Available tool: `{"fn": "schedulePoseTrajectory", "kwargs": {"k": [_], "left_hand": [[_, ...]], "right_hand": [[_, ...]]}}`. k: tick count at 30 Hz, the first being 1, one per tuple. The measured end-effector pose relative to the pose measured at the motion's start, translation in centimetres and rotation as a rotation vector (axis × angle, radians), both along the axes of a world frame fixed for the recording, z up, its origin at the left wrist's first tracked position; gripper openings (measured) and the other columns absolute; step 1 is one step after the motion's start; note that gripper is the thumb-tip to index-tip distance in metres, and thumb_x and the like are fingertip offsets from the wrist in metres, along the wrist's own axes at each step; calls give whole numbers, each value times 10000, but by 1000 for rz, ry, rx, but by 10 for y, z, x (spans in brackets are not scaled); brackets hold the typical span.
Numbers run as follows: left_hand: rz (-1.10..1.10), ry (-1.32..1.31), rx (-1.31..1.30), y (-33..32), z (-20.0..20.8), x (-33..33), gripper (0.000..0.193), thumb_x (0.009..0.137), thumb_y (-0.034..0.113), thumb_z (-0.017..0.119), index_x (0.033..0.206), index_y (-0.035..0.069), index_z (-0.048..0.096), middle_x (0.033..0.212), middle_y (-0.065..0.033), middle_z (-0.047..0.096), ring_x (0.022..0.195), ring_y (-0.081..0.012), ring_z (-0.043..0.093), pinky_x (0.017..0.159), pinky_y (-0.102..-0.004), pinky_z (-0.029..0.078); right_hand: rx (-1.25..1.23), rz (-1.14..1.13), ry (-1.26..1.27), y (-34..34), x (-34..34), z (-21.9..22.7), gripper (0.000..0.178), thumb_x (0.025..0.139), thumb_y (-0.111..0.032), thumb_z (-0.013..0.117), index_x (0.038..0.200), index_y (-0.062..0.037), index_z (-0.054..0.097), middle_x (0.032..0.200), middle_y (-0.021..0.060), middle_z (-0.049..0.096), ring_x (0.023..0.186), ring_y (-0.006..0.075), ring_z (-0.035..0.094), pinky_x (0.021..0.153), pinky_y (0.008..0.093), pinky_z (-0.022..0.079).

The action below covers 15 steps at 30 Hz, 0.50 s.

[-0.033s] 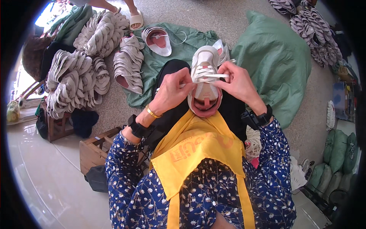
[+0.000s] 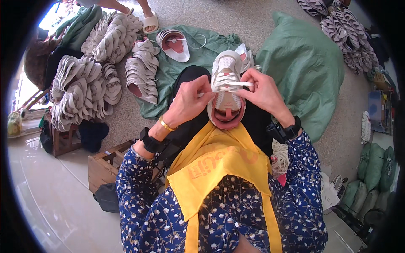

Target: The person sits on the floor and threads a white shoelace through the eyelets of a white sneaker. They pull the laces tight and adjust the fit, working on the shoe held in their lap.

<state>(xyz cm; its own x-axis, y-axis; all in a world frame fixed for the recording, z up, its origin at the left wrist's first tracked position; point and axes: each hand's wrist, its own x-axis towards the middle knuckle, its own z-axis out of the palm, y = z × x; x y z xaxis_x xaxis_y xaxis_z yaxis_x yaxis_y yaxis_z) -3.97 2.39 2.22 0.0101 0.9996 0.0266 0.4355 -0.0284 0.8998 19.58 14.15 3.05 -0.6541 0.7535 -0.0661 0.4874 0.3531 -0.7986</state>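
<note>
Shoe (image 2: 228,101), white and beige with a pink lining, sits on the person's lap, directly between the two hands, its toe pointing away and its opening facing the body. The left hand (image 2: 188,101) has thumb and forefinger pinched together at the shoe's left side, gripping a white lace (image 2: 242,84); the right hand (image 2: 265,93) pinches the same lacing from the other side, a loose length crossing its fingertips. From where I stand, I see a gold bracelet (image 2: 168,124) on the left wrist and a black device strapped round each forearm. A yellow apron (image 2: 219,156) spreads over the lap just behind the shoe, above blue flowered clothing. Beside the right thigh lies a bundle of pale cords (image 2: 279,156). Past the knees, a green sheet (image 2: 221,40) covers part of the floor, with a separate pink-lined upper (image 2: 180,56) on it and a nested row of uppers (image 2: 142,69) along its left edge. Bigger heaps of uppers (image 2: 78,88) stand farther left, near a wooden stool (image 2: 99,172). A bulging green sack (image 2: 303,67) lies to the right, and at the far side someone's sandalled foot (image 2: 150,21) shows.
</note>
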Motion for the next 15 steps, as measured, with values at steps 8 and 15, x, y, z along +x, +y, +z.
{"fn": "schedulePoseTrajectory", "kwargs": {"k": [8, 15], "left_hand": [[78, 136, -53, -48, 30, -61, 174, 920, 30, 692, 838, 1, 541, 675, 5, 502, 633, -48, 408, 535, -262, 344], [126, 179, -88, -74, 4, -70, 159, 908, 9, 697, 869, -12, 544, 681, -42, 585, 598, -105, 518, 559, -283, 424]], "right_hand": [[-77, -41, 131, -3, -6, -8, 266, 777, -90, 790, 987, -23, 642, 830, 10, 639, 607, 68, 537, 574, 246, 459], [-54, -76, 117, -11, -1, -10, 252, 828, -142, 807, 985, -19, 653, 844, 35, 685, 560, 90, 570, 544, 276, 471]]}}
